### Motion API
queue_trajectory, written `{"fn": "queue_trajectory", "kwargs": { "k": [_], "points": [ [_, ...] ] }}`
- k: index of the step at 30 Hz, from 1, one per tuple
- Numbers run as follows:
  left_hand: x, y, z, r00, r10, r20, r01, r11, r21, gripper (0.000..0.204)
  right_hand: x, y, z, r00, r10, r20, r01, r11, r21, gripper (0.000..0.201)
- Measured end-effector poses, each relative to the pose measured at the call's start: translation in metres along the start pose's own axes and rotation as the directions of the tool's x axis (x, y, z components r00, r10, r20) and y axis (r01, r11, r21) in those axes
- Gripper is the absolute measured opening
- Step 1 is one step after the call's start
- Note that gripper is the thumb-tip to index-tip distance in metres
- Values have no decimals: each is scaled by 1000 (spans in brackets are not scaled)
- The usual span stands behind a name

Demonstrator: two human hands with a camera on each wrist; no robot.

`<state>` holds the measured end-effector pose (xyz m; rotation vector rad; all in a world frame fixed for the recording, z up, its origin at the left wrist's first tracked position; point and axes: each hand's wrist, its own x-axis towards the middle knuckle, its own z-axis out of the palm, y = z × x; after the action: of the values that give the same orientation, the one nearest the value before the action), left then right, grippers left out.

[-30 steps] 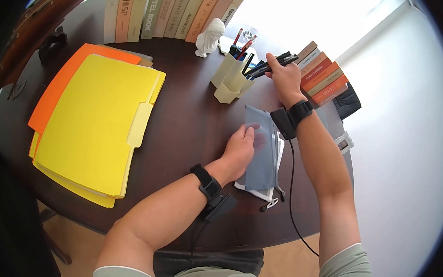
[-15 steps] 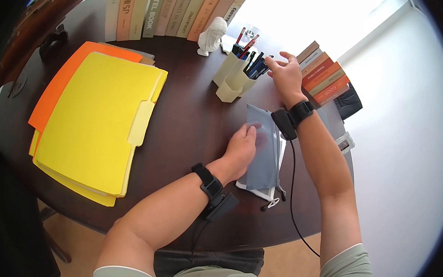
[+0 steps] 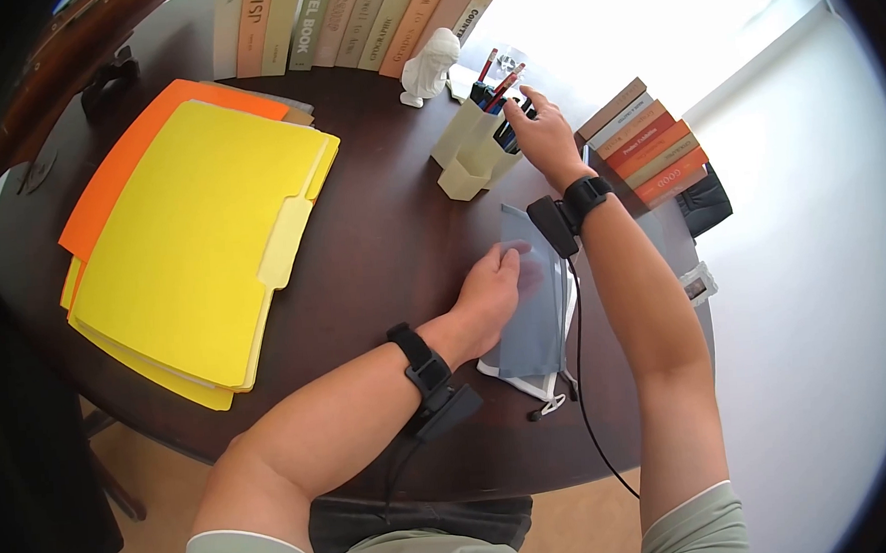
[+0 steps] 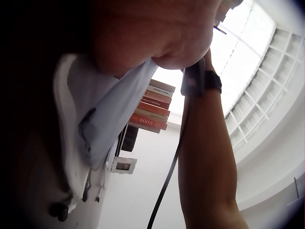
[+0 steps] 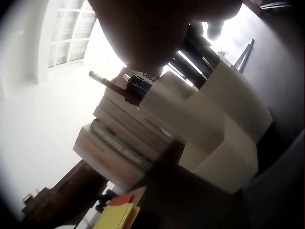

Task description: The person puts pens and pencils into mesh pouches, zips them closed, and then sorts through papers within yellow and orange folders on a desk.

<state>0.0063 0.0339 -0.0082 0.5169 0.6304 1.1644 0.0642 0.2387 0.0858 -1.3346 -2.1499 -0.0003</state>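
Observation:
In the head view, my left hand (image 3: 486, 299) pinches the upper left side of a translucent blue-grey pouch (image 3: 536, 322), fingers showing dimly through it. A white-edged pouch with drawstring lies beneath. My right hand (image 3: 553, 136) is over the pens at the right side of a cream pen holder (image 3: 466, 145), its fingers extended around their tops. The right wrist view shows dark pens (image 5: 190, 71) standing in the holder (image 5: 219, 119) under the hand; any contact is partly hidden. The left wrist view shows the pouch (image 4: 119, 109) hanging below the left hand (image 4: 152, 33).
Yellow folders (image 3: 201, 239) over an orange one (image 3: 123, 183) lie on the left. A row of upright books (image 3: 350, 26) and a white bust (image 3: 430, 67) stand behind. Stacked books (image 3: 647, 146) and a small white frame (image 3: 699, 283) are at the right.
The pens my right hand held a second ago now stand in the holder. That hand released them, then moved left over their tops. The left hand keeps its hold on the pouch.

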Motion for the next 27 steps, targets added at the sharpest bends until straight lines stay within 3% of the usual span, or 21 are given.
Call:
{"fn": "queue_trajectory", "kwargs": {
  "k": [4,7,10,13,16,19,22,25,27],
  "points": [
    [0,0,0,1000,7,0,-7,1000,-5,39,-1,-10,-5,992,94,81,-100,992,71,52],
    [0,0,0,1000,5,4,-5,1000,-23,39,-4,-10,-6,995,99,10,-99,991,94,43],
    [0,0,0,1000,5,6,-5,1000,-12,39,-10,-9,-1,984,69,-163,-56,995,84,38],
    [0,-1,0,1000,11,6,-11,1000,-3,38,-20,-13,-6,970,150,-191,-113,975,192,34],
    [2,-2,-1,1000,10,4,-10,1000,2,37,-25,-10,-2,957,123,-262,-72,978,198,35],
    [1,-1,0,1000,-7,-2,7,1000,23,37,-24,-1,4,966,91,-243,-41,978,207,42],
    [3,-3,-1,1000,15,4,-15,1000,-3,37,-21,5,5,989,68,-132,-60,996,66,49],
    [1,-1,0,1000,6,-8,-6,1000,-16,37,-18,7,-4,996,59,-60,-54,995,88,54],
    [4,-5,-2,1000,23,-4,-23,999,-27,37,-20,7,-7,991,69,-111,-56,992,114,56]
  ]
}}
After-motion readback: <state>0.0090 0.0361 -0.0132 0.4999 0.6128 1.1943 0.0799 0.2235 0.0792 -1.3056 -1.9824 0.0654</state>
